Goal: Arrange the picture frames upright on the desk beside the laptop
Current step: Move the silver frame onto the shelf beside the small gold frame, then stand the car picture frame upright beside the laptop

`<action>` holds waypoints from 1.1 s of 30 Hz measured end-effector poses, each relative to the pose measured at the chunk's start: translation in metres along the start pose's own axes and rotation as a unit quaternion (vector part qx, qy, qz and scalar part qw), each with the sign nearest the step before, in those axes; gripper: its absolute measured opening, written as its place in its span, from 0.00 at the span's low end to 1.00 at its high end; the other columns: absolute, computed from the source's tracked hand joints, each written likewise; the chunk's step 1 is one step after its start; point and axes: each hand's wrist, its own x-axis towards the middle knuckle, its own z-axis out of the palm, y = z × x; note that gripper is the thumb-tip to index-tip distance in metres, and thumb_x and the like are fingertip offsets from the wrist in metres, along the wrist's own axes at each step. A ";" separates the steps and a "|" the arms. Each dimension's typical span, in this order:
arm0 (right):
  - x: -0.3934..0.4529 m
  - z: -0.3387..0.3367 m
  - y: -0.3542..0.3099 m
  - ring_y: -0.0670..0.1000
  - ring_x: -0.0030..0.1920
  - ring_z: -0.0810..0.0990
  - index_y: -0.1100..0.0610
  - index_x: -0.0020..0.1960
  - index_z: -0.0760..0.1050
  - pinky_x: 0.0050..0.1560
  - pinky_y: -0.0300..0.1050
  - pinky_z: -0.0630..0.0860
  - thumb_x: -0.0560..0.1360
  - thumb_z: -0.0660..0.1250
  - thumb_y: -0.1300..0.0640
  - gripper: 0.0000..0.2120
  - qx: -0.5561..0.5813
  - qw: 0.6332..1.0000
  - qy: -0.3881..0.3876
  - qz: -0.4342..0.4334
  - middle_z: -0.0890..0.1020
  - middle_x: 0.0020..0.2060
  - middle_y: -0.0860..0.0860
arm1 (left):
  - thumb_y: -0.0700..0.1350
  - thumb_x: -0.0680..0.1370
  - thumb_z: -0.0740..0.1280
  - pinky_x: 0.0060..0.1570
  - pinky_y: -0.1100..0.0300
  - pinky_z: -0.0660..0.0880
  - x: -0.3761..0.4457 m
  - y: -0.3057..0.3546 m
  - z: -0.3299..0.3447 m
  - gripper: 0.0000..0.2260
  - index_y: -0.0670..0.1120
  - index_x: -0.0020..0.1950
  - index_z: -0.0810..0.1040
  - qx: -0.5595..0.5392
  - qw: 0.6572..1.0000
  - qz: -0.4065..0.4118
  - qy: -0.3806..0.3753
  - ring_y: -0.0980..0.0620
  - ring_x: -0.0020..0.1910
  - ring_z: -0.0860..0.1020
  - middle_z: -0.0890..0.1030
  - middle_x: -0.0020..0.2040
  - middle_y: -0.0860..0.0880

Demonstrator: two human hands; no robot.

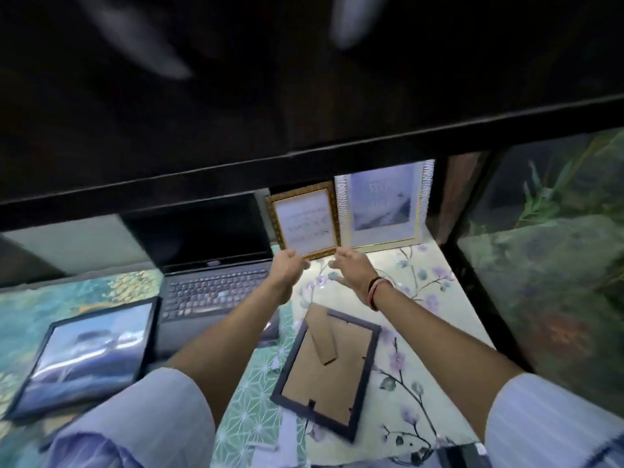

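A small gold frame [305,220] stands upright at the back of the desk, just right of the open laptop [216,265]. A larger white frame [385,204] stands upright to its right. My left hand [288,268] is at the gold frame's lower left corner, fingers touching or almost touching it. My right hand [351,270] hovers open just below its lower right corner. A dark frame [329,376] lies face down on the desk near me, cardboard back and stand showing. Another black frame [91,356] lies face up at the left.
A dark shelf [304,157] overhangs the desk and hides the tops of the frames and laptop screen. A glass tank [547,251] with plants borders the desk on the right. Floral and patterned sheets [425,298] cover the desk surface.
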 end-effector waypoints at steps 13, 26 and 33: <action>-0.035 0.338 0.031 0.52 0.42 0.77 0.57 0.44 0.74 0.51 0.50 0.79 0.79 0.65 0.63 0.05 -0.003 0.985 -0.145 0.091 0.76 0.43 0.55 | 0.39 0.63 0.62 0.27 0.57 0.64 -0.037 -0.194 -0.369 0.02 0.42 0.32 0.73 0.014 0.967 -0.073 0.244 0.44 0.31 0.68 0.69 0.28 0.42; 0.012 0.517 0.067 0.49 0.28 0.55 0.54 0.27 0.56 0.30 0.45 0.50 0.72 0.60 0.72 0.22 -0.300 0.951 0.054 0.054 0.57 0.25 0.51 | 0.48 0.79 0.66 0.60 0.52 0.75 0.048 -0.306 -0.588 0.19 0.39 0.66 0.79 0.214 0.941 -0.180 0.191 0.36 0.63 0.78 0.80 0.64 0.36; 0.031 0.517 0.053 0.52 0.33 0.66 0.56 0.30 0.64 0.37 0.44 0.66 0.75 0.62 0.69 0.17 -0.316 0.941 0.074 0.096 0.68 0.28 0.53 | 0.36 0.77 0.66 0.51 0.48 0.79 0.065 -0.307 -0.625 0.10 0.31 0.52 0.83 0.154 0.950 -0.185 0.200 0.35 0.55 0.83 0.85 0.53 0.33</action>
